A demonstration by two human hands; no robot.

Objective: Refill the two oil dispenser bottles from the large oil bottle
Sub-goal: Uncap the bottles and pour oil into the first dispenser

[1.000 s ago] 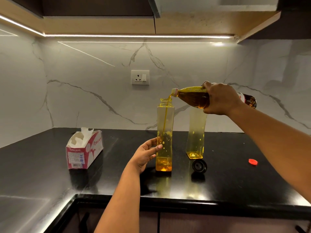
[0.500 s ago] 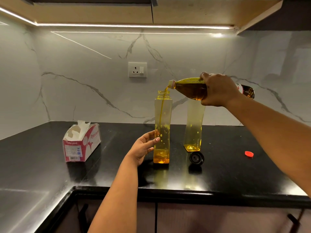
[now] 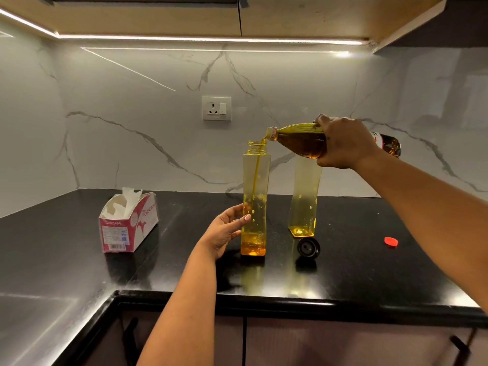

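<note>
My right hand [image 3: 343,142] grips the large oil bottle [image 3: 298,141], tipped almost flat with its mouth over the nearer dispenser bottle [image 3: 255,180]. A thin stream of oil runs down inside that tall yellow bottle, which has a shallow layer of oil at its bottom. My left hand [image 3: 224,231] holds its lower left side, thumb and fingers curved round it. The second dispenser bottle [image 3: 303,202] stands uncapped behind and to the right, nearly empty and partly hidden by the large bottle.
A black dispenser cap [image 3: 308,247] lies in front of the second bottle. A small red cap [image 3: 391,241] lies on the black counter [image 3: 356,270] at right. A tissue box [image 3: 128,223] sits at left. A wall socket [image 3: 216,108] is on the marble backsplash.
The oil level in the nearer dispenser bottle has risen slightly as pouring continues. My hands and the bottles keep the same positions relative to each other; only the view has shifted.
</note>
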